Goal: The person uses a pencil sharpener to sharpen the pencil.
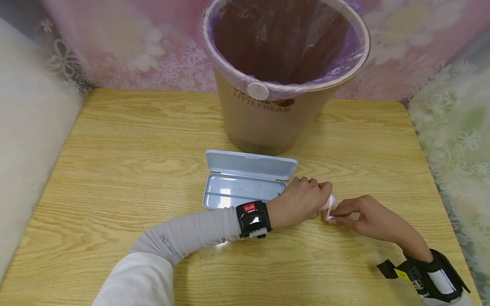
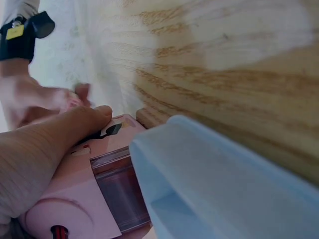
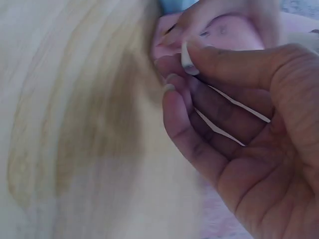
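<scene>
The left hand (image 1: 298,205) hides most of the pink pencil sharpener (image 2: 82,181) from the head view, its wristband (image 1: 250,219) overlapping the blue pencil case (image 1: 245,180); the top edge cuts off the far rim of the trash bin (image 1: 264,127); in the left wrist view the right hand (image 2: 32,97) is blurred

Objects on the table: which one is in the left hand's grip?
The pink box with a dark window, gripped by the left hand; the open light blue plastic case and tall beige bin are not held.
</scene>
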Tool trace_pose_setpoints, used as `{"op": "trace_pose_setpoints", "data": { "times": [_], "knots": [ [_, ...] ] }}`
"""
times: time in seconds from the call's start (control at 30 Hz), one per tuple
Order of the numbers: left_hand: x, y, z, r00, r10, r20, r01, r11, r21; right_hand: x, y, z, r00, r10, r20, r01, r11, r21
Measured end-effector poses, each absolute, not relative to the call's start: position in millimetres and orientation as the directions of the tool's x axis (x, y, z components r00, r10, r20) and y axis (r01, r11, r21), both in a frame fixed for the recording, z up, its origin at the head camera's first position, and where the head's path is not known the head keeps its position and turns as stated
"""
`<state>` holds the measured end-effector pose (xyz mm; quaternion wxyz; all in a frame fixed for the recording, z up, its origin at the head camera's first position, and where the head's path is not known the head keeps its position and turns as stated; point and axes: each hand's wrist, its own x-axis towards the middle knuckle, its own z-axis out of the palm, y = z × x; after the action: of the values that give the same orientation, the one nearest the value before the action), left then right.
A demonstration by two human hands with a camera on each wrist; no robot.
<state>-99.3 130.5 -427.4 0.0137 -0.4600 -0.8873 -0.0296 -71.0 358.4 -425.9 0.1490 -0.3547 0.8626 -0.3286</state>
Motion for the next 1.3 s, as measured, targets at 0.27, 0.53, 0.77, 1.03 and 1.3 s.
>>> {"op": "trace_pose_setpoints", "data": {
  "times": [0.27,0.53,0.77,1.03,1.3],
  "knots": [
    [-99.5,129.9,-428.4,-0.563,0.822,0.085,0.824,0.567,-0.024,-74.6,366.9,-389.5,-0.682,-0.715,0.154,-0.608,0.437,-0.663],
    [-96.7,132.5,-430.7,-0.57,0.812,0.126,0.813,0.579,-0.056,-111.3,375.8,-395.4,-0.713,-0.681,0.169,-0.574,0.428,-0.698],
    [-95.3,135.3,-425.4,-0.577,0.815,0.047,0.815,0.579,-0.034,-123.5,371.2,-422.1,-0.822,-0.57,-0.007,-0.412,0.602,-0.684],
    [-96.5,136.5,-425.9,-0.591,0.805,0.057,0.807,0.59,0.032,-102.4,366.6,-442.6,-0.734,-0.679,-0.005,-0.507,0.552,-0.662],
    [-98.8,133.7,-427.5,-0.582,0.811,0.053,0.813,0.582,0.024,-74.3,366.8,-422.3,-0.664,-0.747,-0.018,-0.479,0.445,-0.757]
  ]
}}
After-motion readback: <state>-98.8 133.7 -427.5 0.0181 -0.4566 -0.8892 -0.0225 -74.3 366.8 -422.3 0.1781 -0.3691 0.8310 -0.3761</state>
